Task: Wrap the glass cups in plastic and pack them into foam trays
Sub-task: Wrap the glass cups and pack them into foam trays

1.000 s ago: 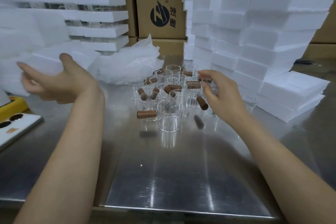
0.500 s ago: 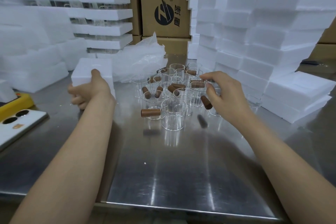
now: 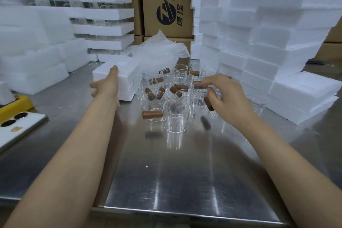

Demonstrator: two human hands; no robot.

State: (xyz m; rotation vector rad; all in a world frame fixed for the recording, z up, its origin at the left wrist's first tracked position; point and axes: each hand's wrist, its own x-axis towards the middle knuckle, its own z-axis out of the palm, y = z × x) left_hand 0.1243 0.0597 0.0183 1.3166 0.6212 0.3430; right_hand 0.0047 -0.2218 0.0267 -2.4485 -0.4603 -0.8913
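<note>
Gripping hand: the left hand [image 3: 106,87] clasps a white foam tray [image 3: 129,72] by its near end, one of its fingers [image 3: 113,69] laid across the top and the others curled down the side.
Foam tray: it sits just left of the glass cups [image 3: 175,114], low against the table [image 3: 185,172]; I cannot tell whether it rests there or hangs just clear.
Glass cups: a tight cluster stands upright on the table, bare of any wrap, each with a stubby brown wooden handle [image 3: 152,114] sticking out sideways.
Right hand: the right hand [image 3: 227,96] hangs over the right side of the cups, fingers [image 3: 212,79] half curled, thumb and forefinger close to a rim. I cannot tell whether they have pinched it.
Plastic: a crumpled clear heap [image 3: 159,52] lies just behind the cups.
Foam stacks: tall white piles [image 3: 259,42] rise right of the cups.
Handling: thin clear glass looks light, stiff, slick and easily chipped, and packed so close that lifting one may knock its neighbours. The foam looks feather-light and crumbly.
Where to hold: the wooden handle, I judge, or thumb and finger across the rim, lifting straight up.
</note>
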